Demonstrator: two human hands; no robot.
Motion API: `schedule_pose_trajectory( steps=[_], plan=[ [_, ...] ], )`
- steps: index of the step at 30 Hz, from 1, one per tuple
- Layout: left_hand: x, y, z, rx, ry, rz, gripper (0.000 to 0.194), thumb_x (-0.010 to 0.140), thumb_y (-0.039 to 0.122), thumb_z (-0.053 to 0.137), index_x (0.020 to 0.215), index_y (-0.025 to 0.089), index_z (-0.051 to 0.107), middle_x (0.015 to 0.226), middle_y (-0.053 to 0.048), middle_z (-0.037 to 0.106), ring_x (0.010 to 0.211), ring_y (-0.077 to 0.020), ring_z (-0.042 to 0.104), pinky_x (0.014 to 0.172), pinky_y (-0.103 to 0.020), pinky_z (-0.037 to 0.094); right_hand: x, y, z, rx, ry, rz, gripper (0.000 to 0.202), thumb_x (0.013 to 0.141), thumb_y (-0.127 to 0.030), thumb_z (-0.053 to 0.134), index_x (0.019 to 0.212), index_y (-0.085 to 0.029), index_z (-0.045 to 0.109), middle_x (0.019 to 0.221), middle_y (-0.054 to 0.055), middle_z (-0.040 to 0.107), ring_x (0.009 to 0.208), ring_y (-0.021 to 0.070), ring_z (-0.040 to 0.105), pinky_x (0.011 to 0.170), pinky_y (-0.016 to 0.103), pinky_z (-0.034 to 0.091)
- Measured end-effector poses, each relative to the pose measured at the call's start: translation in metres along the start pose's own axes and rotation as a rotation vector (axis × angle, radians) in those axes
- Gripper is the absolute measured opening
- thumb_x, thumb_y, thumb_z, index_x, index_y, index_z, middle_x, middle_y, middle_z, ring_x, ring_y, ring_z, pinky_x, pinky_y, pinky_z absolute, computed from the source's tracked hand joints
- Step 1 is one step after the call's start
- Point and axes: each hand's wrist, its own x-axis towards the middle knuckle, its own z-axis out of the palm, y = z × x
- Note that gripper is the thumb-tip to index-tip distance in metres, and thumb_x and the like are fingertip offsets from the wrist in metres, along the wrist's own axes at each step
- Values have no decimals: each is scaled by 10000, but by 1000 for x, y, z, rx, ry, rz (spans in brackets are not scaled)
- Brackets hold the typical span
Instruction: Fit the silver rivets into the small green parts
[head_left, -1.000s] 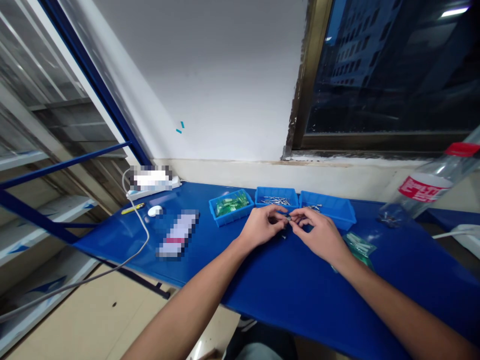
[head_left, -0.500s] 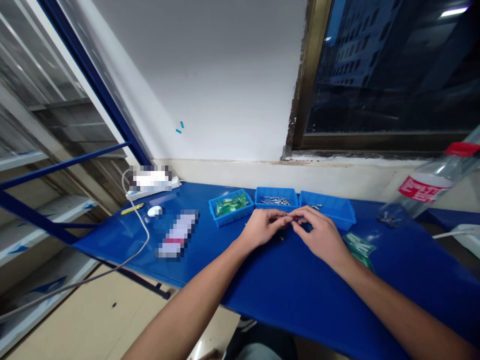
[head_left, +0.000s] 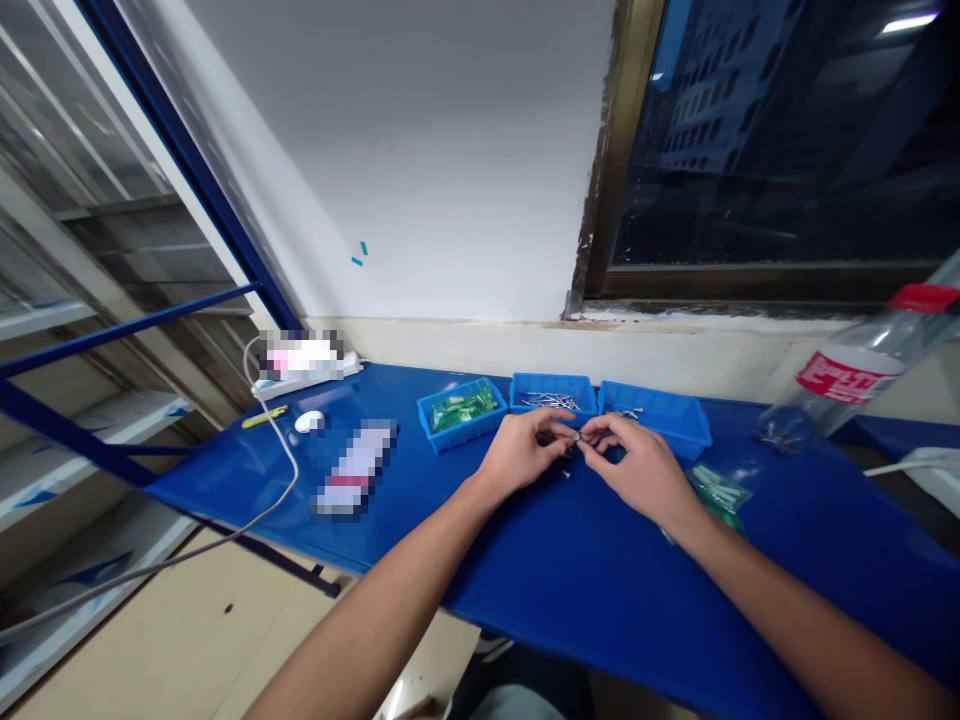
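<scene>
My left hand (head_left: 519,448) and my right hand (head_left: 631,458) meet over the blue table (head_left: 540,560), fingers pinched. Between their fingertips shows a small greyish piece (head_left: 576,437), too small to name. A small screw (head_left: 567,475) lies on the table just below the fingers. Behind my left hand stands a blue bin with long screws (head_left: 553,402). Another blue bin (head_left: 679,428), partly hidden by my right hand, holds a few small metal pieces. To the left, a third blue bin (head_left: 459,436) contains green-tinted plastic packets (head_left: 463,406).
Clear packets (head_left: 721,487) with green parts lie beside my right forearm. A large bottle with a red cap (head_left: 847,375) stands at the right. On the left are a blurred-out phone-like object (head_left: 356,467), a white oval object (head_left: 308,422), a yellow cutter (head_left: 265,417) and a cable (head_left: 294,470).
My hands have drawn slightly apart at the fingertips, so the small piece between them now shows. The screw on the table is more visible.
</scene>
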Motion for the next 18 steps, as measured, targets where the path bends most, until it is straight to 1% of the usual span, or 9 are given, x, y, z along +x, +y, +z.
schedule_pose_trajectory(
  steps=[3,5,7,8,10,12,14,16,18],
  plan=[
    [-1,3,-1,24,-18,24,452,906,147,702,1355,176,652,1113,-95,816,982,-210,789,906,-346,620,2,-1,-5,-99,18,-76,105,933,-263,617,1027,-242,659,937,47,718,782,213,674,755,374,587],
    [-1,6,-3,110,-39,57,389,926,188,696,1315,178,679,1148,-97,806,1012,-219,779,914,-344,609,4,-2,-8,-142,51,-111,171,944,-257,600,1107,-238,649,954,58,703,828,227,667,794,387,577],
    [-1,7,-5,243,-75,106,296,950,257,689,1232,178,728,1179,-104,794,1063,-240,760,953,-357,588,7,0,-11,-171,104,-122,257,959,-262,586,1210,-230,633,989,72,699,871,239,664,831,403,568],
    [-1,7,-6,307,-101,138,276,960,296,686,1203,180,746,1194,-109,787,1098,-252,745,986,-369,573,8,2,-13,-183,136,-120,289,966,-268,583,1248,-226,624,999,77,699,883,244,664,839,408,565],
    [-1,6,-7,391,-169,211,309,968,365,686,1208,184,757,1247,-124,766,1183,-274,707,1065,-395,533,12,6,-18,-216,208,-110,317,969,-281,584,1278,-222,618,1002,82,703,905,255,666,853,418,560],
    [-1,3,-6,437,-244,275,372,962,408,697,1257,187,748,1333,-139,728,1270,-291,662,1131,-425,488,15,12,-24,-262,276,-100,315,962,-290,592,1268,-222,625,999,87,711,941,274,669,872,433,556],
    [-1,-1,-6,482,-297,308,392,955,411,705,1279,195,746,1399,-144,692,1329,-304,622,1170,-457,453,18,19,-29,-309,311,-96,305,953,-290,597,1249,-224,631,1008,94,721,997,297,666,897,451,547],
    [0,-5,-5,517,-314,310,356,962,374,694,1269,206,757,1407,-138,688,1349,-304,605,1179,-470,442,19,26,-33,-360,313,-95,277,947,-276,597,1215,-225,643,1014,101,731,1035,317,654,922,470,529],
    [0,-8,-6,539,-307,303,325,972,346,679,1251,207,768,1386,-133,699,1339,-300,608,1171,-461,449,18,33,-34,-428,288,-88,214,941,-258,590,1138,-227,668,999,103,741,1037,330,641,941,487,500]
  ],
)
